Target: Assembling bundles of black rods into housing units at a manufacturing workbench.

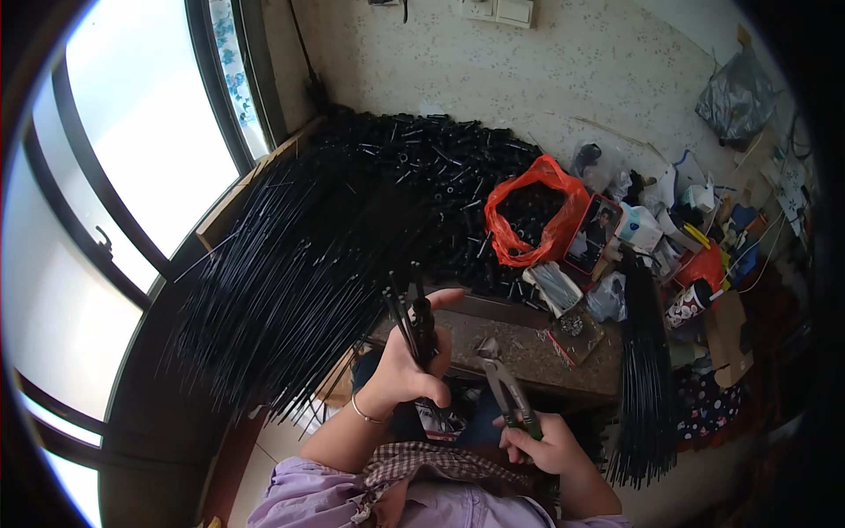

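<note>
My left hand [409,365] is raised at the middle, its fingers curled around a few thin black rods and a thicker black piece [423,321] that point up and away from me. Its thumb sticks out to the right. In my right hand [550,447], lower and to the right, is a pair of pliers [510,396] with dark handles, its head tilted up toward the left hand. The pliers stand apart from the black pieces. Beyond the left hand spreads a big heap of long thin black rods [282,282]. A pile of short black parts [414,145] lies behind it.
A red plastic bag [497,220] holding black parts stands beside a phone [593,233]. Another bundle of black rods [647,378] hangs over the right table edge [581,374]. Clutter surrounds a patterned cup [688,304]. Windows [141,97] line the left side.
</note>
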A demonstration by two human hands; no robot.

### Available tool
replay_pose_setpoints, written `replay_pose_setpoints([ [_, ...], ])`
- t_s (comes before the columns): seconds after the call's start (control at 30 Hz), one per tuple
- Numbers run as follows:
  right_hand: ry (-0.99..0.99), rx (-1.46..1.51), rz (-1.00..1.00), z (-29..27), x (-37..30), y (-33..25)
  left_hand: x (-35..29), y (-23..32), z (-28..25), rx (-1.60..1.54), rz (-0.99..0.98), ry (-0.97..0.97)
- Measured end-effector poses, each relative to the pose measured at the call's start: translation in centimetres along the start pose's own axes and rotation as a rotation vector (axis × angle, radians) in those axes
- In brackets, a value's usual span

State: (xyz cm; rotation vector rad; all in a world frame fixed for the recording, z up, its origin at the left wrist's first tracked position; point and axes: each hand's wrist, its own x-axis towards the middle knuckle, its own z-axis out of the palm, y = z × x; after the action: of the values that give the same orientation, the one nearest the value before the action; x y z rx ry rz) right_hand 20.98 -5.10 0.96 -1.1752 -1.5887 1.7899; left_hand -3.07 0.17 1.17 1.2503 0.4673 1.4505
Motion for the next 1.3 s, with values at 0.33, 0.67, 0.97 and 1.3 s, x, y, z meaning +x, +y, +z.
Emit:
replay_pose_setpoints([
  [0.33,-0.442,0.371,0.047,1.0,0.4,-0.5,-0.6,1.7,1.7,0.324,-0.074,0.082],
  [0.67,-0.075,-0.623,0.040,0.3,-0.9,-2.7,-0.5,0.2,1.7,0.392,-0.092,0.154],
  [0.97,0.095,-0.393,-0.301,2.7,-0.2,-1.4,-0.3,2.7,2.7,0.306,0.020,0.200],
  [1.3,0.138,-0.498,-0.244,3.5,0.1,-0.2,-0.2,1.0,2.7,0.363,0.092,0.233],
])
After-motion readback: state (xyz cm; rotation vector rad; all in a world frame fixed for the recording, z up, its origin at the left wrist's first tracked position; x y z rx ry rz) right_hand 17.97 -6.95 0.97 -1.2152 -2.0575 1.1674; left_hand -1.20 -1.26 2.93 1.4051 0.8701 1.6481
